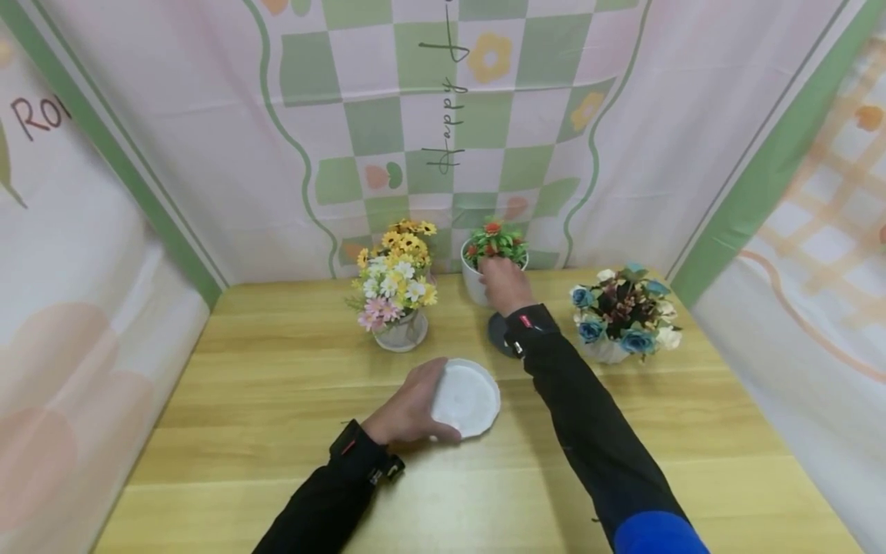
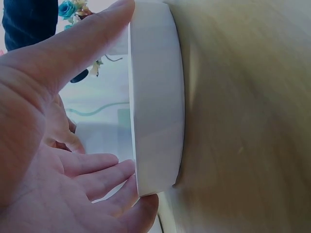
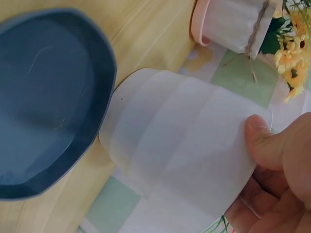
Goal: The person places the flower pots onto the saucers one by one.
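My left hand (image 1: 413, 404) grips a round white plant saucer (image 1: 469, 398) by its left side. In the left wrist view the saucer's pale side wall (image 2: 156, 107) spans from thumb to little finger, close over the wood. Farther back, my right hand (image 1: 508, 286) pinches the rim of a white flowerpot (image 1: 475, 286) that holds a leafy plant with red flowers (image 1: 493, 240). The thumb (image 3: 262, 143) presses the pot's outer wall, and the other fingers are partly hidden behind it. Right before the pot lies a dark blue saucer (image 3: 53, 102).
Left of the white pot stand yellow flowers (image 1: 404, 242) and, nearer, white and pink flowers in a pot on a saucer (image 1: 404, 338). A pot of blue and cream roses (image 1: 626, 312) stands at the right. A printed curtain (image 1: 270, 208) backs the wooden table (image 1: 270, 385).
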`<control>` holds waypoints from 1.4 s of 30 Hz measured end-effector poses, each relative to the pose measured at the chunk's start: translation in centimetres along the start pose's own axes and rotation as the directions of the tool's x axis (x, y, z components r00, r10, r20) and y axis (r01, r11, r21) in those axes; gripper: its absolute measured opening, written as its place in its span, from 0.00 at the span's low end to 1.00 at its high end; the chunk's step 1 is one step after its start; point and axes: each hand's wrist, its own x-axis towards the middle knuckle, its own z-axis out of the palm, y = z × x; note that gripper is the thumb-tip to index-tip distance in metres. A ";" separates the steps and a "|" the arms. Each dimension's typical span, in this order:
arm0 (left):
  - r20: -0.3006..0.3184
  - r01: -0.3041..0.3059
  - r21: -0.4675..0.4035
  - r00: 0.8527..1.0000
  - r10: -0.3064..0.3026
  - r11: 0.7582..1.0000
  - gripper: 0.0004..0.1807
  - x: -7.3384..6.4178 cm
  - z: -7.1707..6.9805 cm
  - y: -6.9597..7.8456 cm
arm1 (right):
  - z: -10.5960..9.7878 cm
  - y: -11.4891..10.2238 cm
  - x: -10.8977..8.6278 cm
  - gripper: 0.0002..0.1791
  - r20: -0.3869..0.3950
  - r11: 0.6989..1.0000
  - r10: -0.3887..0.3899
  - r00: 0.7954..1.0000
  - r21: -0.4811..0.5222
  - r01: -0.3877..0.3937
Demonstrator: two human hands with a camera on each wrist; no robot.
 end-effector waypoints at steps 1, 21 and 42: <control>0.000 -0.001 0.001 1.000 0.001 1.000 0.73 0.0 0.0 0.0 | 0.1 -0.2 0.0 0.04 0.002 1.000 -0.003 1.000 0.004 0.003; 0.005 -0.028 -0.005 1.000 0.028 1.000 0.71 0.2 -0.2 -0.3 | 0.4 -1.9 -0.5 0.05 0.032 0.999 -0.043 0.999 0.026 0.042; 0.064 -0.059 0.005 0.996 0.059 0.998 0.69 0.2 -1.1 -0.9 | -0.2 -3.1 -2.5 0.06 0.059 0.995 -0.096 0.994 0.025 0.094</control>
